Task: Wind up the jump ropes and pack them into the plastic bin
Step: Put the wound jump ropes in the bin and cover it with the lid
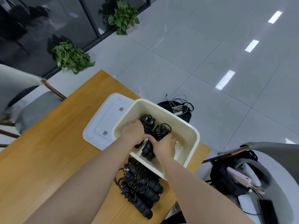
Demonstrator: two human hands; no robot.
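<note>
Both hands are reaching inside the bin (191,131): the left hand (133,132) and the right hand (165,145) are each curling around wound jump ropes (148,122) lying in it. More ropes (140,185) are waiting just beside the bin, on the table (53,159).
</note>
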